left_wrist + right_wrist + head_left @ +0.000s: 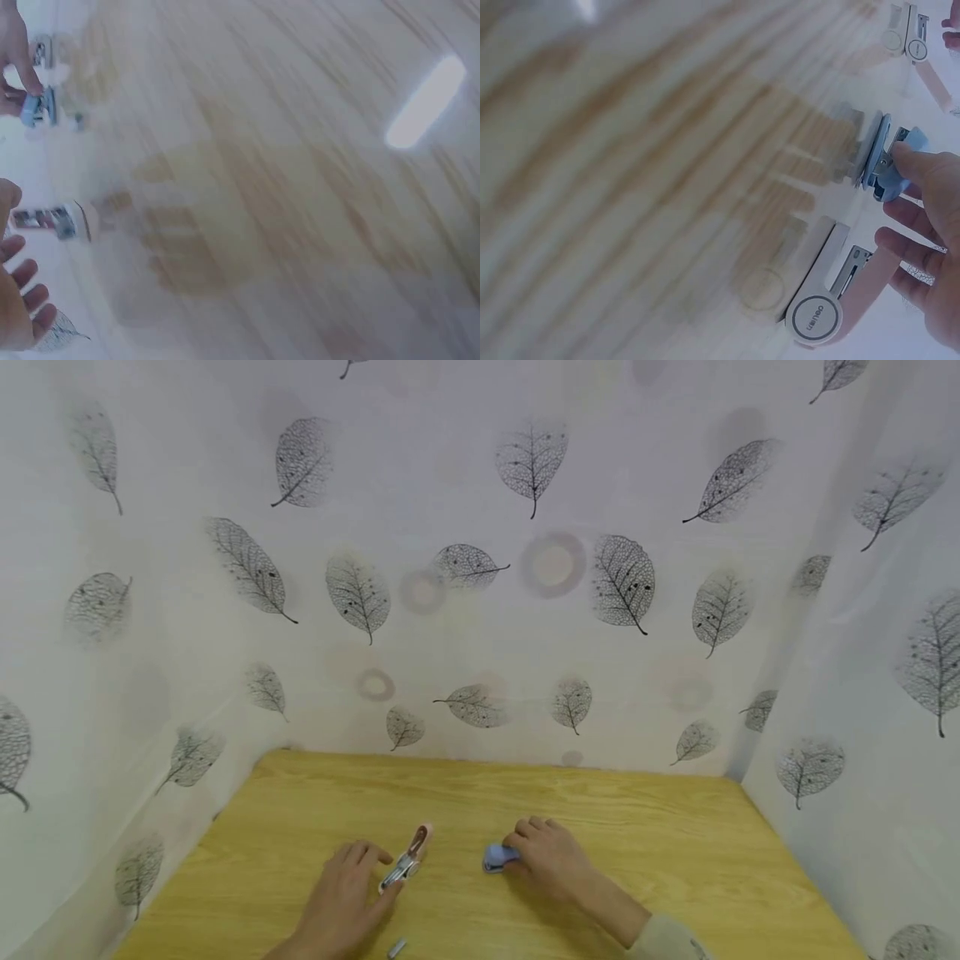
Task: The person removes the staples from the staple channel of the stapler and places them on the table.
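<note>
My right hand [551, 860] pinches a small light-blue stapler [904, 161] between thumb and fingers. Under that hand's other fingers, in the right wrist view, lies a pink and white stapler [817, 315] with a round white hinge; the hand hides it in the head view. A second pink and white stapler [405, 860], its top arm swung open and metal channel showing, lies beside my left hand [345, 893]. The left fingers are relaxed, with the thumb close to the stapler's near end; whether it touches, I cannot tell.
A small grey metal piece, perhaps a strip of staples [397, 948], lies near the table's front, by the left wrist. The wood-grain table [637, 810] is bounded at back and sides by white leaf-patterned sheeting [525, 635].
</note>
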The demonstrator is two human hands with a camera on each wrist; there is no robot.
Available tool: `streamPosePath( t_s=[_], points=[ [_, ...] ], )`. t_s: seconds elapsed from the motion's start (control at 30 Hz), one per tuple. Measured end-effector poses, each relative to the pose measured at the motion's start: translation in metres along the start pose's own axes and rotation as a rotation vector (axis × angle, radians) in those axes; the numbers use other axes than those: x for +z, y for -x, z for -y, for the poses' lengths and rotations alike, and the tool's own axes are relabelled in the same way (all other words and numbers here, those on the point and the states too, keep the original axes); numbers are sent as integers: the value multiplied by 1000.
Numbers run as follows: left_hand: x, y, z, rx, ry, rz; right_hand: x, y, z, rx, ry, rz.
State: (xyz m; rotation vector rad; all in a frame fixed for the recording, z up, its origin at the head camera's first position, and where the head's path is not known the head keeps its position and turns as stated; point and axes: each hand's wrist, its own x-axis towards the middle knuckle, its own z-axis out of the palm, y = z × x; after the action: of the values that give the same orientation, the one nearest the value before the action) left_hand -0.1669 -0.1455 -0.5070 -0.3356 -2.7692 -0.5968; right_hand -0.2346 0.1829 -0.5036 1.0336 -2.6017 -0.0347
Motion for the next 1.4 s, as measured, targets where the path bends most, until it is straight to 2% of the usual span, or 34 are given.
streamPosePath(
  t_s=[0.1, 0.23, 0.4, 0.53, 0.67, 0.97, 1.17, 1.4],
  points=[
    [2, -1, -8, 103, 56, 31, 0, 2, 2, -15, -20, -5],
    [9, 1, -19, 235, 128, 118, -3, 3, 6, -43, -50, -10],
    [22, 3, -29, 318, 155, 201, -5, 5, 11, -76, -81, 1],
    [32, 1, -36, 311, 184, 270, -3, 6, 15, -101, -83, 2],
    [38, -4, -43, 277, 149, 297, -3, 6, 18, -122, -102, 13],
    [50, -19, -59, 287, 76, 283, -6, 5, 16, -112, -161, 55],
    [52, -24, -65, 297, 31, 246, -6, 4, 18, -137, -198, 15],
    [53, -25, -66, 279, -15, 254, -6, 1, 21, -142, -251, 46]
  ],
)
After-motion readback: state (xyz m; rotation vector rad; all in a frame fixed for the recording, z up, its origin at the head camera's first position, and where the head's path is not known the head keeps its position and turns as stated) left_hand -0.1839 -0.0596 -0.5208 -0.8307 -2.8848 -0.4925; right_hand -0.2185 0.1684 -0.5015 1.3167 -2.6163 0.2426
